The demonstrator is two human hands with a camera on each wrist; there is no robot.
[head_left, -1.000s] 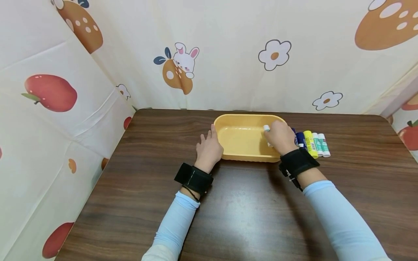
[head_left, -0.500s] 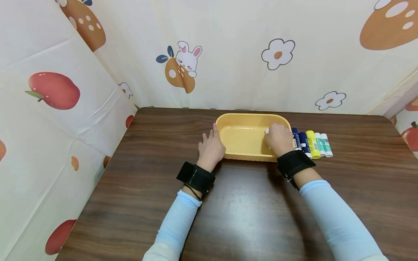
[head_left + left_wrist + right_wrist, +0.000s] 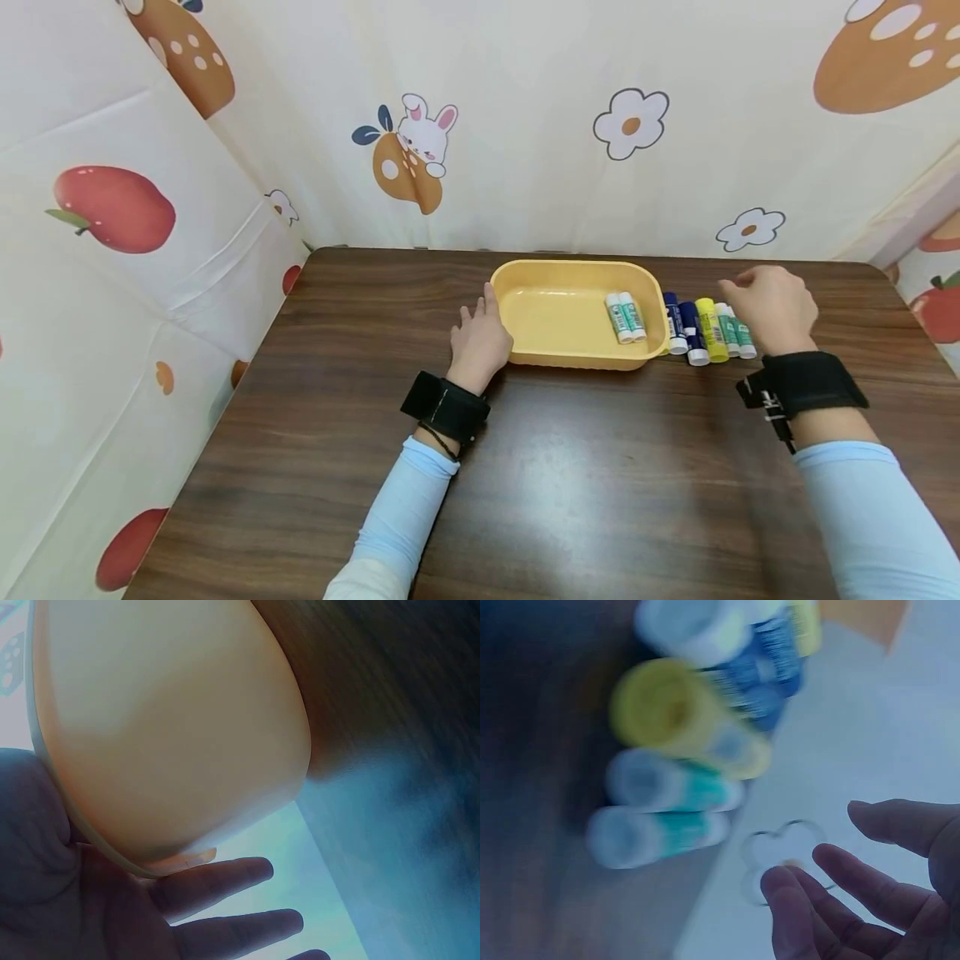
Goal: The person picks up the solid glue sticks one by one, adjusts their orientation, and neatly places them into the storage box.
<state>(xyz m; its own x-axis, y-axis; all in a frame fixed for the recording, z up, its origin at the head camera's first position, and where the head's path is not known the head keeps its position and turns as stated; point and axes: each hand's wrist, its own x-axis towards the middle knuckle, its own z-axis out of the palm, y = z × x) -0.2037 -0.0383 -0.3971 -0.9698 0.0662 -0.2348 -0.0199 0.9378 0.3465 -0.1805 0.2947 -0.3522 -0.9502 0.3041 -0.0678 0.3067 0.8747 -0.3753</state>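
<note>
Yellow tray (image 3: 555, 354) sits at frame centre on the table (image 3: 570, 483); left hand (image 3: 480, 342), fingers straight, rests against its left rim. Two glue sticks (image 3: 626, 317) lie inside, right end. Right hand (image 3: 772, 308), relaxed and empty, hovers over the row of glue sticks (image 3: 708, 331) just right of the tray.

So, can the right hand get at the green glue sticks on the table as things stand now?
Probably yes. The right hand is open and hovers just beside the two green glue sticks at the row's outer end, with nothing lying between them.
</note>
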